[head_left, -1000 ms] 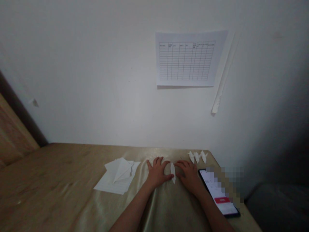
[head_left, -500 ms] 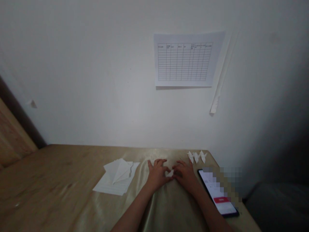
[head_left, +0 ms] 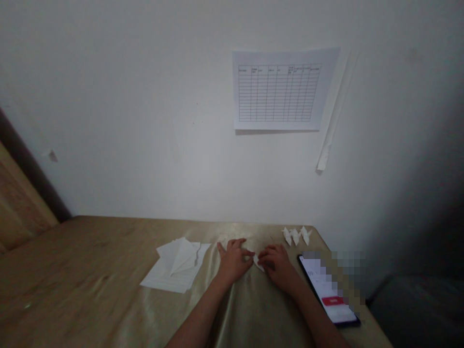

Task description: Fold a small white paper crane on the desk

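Observation:
My left hand (head_left: pixel 233 259) and my right hand (head_left: pixel 277 262) lie side by side on the tan table (head_left: pixel 90 270). Between them sits a small folded white paper piece (head_left: pixel 257 261). Both hands pinch it with curled fingertips, and most of it is hidden under the fingers. A stack of white paper sheets (head_left: pixel 176 266), with one part-folded sheet on top, lies to the left of my left hand. Three finished white folded paper figures (head_left: pixel 297 235) stand in a row near the table's far right corner, beyond my right hand.
A phone (head_left: pixel 328 290) with a lit screen lies at the table's right edge, beside my right forearm. A printed table sheet (head_left: pixel 279 89) hangs on the white wall. The table's right edge drops off into a dark area.
The long paper piece that lay flat between my hands has been folded shorter. Both hands have closed in on it and pinch it.

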A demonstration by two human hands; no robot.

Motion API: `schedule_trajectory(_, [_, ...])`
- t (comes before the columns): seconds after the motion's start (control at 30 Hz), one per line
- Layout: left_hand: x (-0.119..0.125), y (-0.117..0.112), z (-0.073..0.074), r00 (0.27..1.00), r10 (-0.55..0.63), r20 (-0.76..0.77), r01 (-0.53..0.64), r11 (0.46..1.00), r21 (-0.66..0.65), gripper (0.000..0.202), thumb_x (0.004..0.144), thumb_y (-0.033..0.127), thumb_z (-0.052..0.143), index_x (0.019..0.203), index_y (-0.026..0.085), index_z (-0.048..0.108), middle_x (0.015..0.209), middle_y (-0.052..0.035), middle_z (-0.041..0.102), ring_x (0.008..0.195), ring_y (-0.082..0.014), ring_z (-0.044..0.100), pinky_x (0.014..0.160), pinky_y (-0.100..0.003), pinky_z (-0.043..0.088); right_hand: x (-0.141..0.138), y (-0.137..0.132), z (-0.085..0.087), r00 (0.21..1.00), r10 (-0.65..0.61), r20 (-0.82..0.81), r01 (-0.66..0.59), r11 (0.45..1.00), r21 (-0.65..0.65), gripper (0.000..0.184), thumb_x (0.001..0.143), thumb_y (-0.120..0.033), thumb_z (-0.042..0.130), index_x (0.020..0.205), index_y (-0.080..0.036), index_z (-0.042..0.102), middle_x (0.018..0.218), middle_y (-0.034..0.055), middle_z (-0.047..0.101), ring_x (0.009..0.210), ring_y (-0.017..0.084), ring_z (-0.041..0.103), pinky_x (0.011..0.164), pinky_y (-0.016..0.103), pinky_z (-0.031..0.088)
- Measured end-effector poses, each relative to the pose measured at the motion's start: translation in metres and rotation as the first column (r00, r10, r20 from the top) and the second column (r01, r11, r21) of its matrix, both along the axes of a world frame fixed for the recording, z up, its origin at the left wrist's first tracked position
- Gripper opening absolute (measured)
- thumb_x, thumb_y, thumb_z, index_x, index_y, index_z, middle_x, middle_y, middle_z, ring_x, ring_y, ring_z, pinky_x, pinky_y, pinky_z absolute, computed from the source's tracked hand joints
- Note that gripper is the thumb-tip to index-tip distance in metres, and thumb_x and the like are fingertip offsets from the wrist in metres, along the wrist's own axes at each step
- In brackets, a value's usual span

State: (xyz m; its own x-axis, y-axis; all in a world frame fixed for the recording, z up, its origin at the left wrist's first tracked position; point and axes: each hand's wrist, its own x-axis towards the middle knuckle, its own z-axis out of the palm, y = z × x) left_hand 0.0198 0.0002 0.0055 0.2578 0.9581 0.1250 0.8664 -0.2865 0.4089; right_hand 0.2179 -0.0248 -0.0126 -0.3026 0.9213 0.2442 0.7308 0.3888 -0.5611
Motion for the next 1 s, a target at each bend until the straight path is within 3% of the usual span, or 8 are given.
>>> schedule_trajectory(0.17, [-0.002, 0.004, -0.003, 1.0, 0.028, -0.007, -0.028, 0.999, -0.047, 0.021, 0.087, 0.047, 0.067, 0.105, 0.052, 0.075, 0.151, 0.0026, 0.053, 0.143, -0.0355, 0.036, 0.11, -0.084, 0.002, -0.001, 0.002, -0.004, 1.0, -0.001, 0.015, 0.002, 1.0, -0.029, 0.034, 0.084, -0.015, 0.05, 0.095, -0.033, 0.078, 0.109, -0.0002, 0.075, 0.125, 0.023, 0.053, 0.122, 0.053, 0.007])
schedule_trajectory(0.33, [-0.002, 0.007, -0.005, 0.997, 0.07, -0.017, -0.071, 0.996, -0.047, 0.044, 0.082, 0.046, 0.072, 0.125, 0.05, 0.065, 0.152, -0.0016, 0.051, 0.143, -0.0344, 0.037, 0.111, -0.082, 0.007, -0.003, 0.002, -0.004, 0.997, -0.06, 0.039, 0.06, 0.998, 0.015, 0.032, 0.087, -0.017, 0.051, 0.1, -0.032, 0.077, 0.114, 0.0005, 0.074, 0.125, 0.024, 0.054, 0.121, 0.055, 0.009])
schedule_trajectory(0.57, [-0.001, 0.004, -0.003, 1.0, 0.023, 0.014, -0.022, 0.998, -0.066, 0.025, 0.079, 0.052, 0.075, 0.102, 0.043, 0.076, 0.149, 0.0009, 0.053, 0.142, -0.0346, 0.038, 0.112, -0.081, 0.005, -0.005, 0.005, -0.009, 0.996, -0.091, 0.017, 0.09, 0.994, 0.067, 0.033, 0.089, -0.018, 0.051, 0.103, -0.034, 0.077, 0.117, 0.0, 0.075, 0.125, 0.025, 0.055, 0.121, 0.059, 0.006])
schedule_trajectory(0.77, [-0.004, 0.003, 0.003, 1.0, -0.022, 0.0, 0.022, 0.996, -0.09, 0.021, 0.082, 0.052, 0.072, 0.102, 0.046, 0.077, 0.151, 0.0005, 0.052, 0.145, -0.0353, 0.034, 0.112, -0.081, 0.002, -0.006, 0.007, -0.014, 0.996, -0.07, 0.059, 0.065, 0.993, 0.096, 0.03, 0.088, -0.018, 0.055, 0.097, -0.036, 0.078, 0.112, -0.0016, 0.077, 0.126, 0.026, 0.055, 0.121, 0.063, 0.0])
schedule_trajectory(1.0, [-0.009, 0.005, 0.003, 0.997, -0.073, -0.016, 0.071, 0.994, -0.081, 0.024, 0.083, 0.043, 0.073, 0.106, 0.048, 0.076, 0.15, 0.0002, 0.053, 0.144, -0.035, 0.035, 0.112, -0.08, 0.002, -0.004, 0.005, -0.007, 0.996, -0.066, 0.064, 0.059, 0.994, 0.094, 0.027, 0.087, -0.018, 0.059, 0.092, -0.037, 0.078, 0.108, -0.0052, 0.078, 0.129, 0.025, 0.054, 0.121, 0.064, -0.007])
